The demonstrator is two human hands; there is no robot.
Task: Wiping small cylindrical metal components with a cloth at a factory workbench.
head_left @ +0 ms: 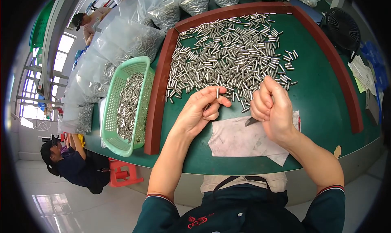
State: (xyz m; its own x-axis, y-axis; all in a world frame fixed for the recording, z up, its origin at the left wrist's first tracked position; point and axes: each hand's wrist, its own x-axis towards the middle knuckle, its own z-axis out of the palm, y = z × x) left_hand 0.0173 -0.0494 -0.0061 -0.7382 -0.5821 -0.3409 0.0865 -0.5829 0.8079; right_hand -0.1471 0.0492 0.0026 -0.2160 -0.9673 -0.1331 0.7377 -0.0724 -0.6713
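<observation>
Co-worker in dark clothing at 8 o'clock (directions taken from the view's centre), with a red plastic stool close by. Clear plastic bags of small metal pieces line an arc from 9 to 12 o'clock. At 9 o'clock, a pale-green perforated plastic basket holds more such pieces, just outside the red-brown three-sided frame on the green-topped bench. Of the two hands, the left hand occupies the centre, partly curled, its thumb and fingers pinching one short silvery cylindrical pin nearly upright. Toward 1 o'clock, a dense scatter of loose silvery pins lies inside the frame. At 4 o'clock, a whitish stained cloth lies on the bench. At 3 o'clock, the right hand is closed in a fist; a dark pointed piece shows beneath, whether gripped cannot be told. At 2 o'clock, a round black fan.
</observation>
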